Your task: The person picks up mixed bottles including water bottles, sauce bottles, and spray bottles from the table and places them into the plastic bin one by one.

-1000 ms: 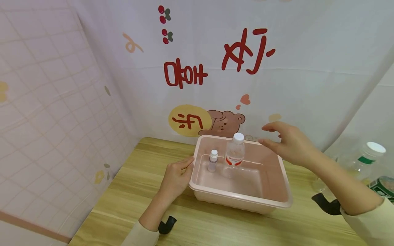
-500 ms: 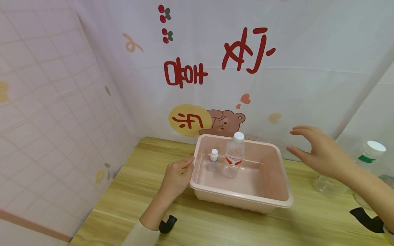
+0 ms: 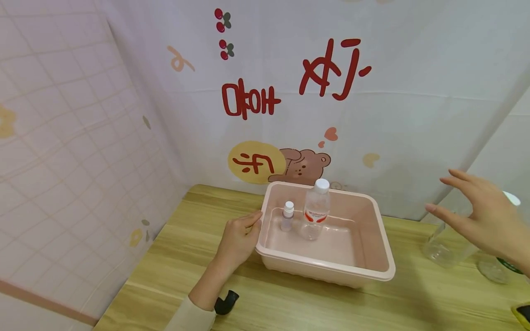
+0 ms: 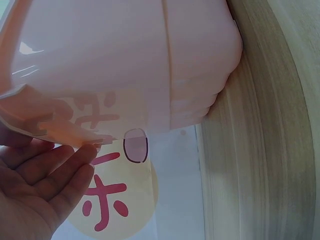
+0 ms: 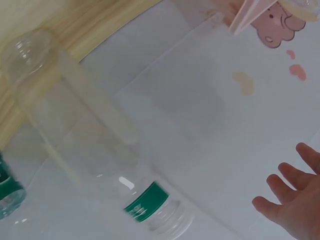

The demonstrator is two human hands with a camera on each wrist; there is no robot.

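My left hand (image 3: pixel 238 239) grips the left rim of a pink plastic basin (image 3: pixel 323 271); in the left wrist view its fingers (image 4: pixel 75 162) lie under the rim. Inside the basin stand a small clear bottle with a white cap (image 3: pixel 286 219) and a larger clear bottle with a white cap and red-white label (image 3: pixel 316 214). Off to the right, my right hand (image 3: pixel 488 216) is raised with fingers spread and nothing in it. It partly hides a tall clear bottle (image 3: pixel 440 253), whose green label band (image 5: pixel 147 202) shows in the right wrist view.
Another clear bottle with green on it (image 3: pixel 494 269) stands farther right, partly behind the right hand. At the right edge lies a yellow and black thing (image 3: pixel 522 315). A printed white cloth (image 3: pixel 406 124) hangs behind the wood-grain table (image 3: pixel 174 266).
My right hand has moved from above the basin's right rim rightward to the tall clear bottle. The left hand stays on the basin's rim, and the basin and its two bottles keep their places.
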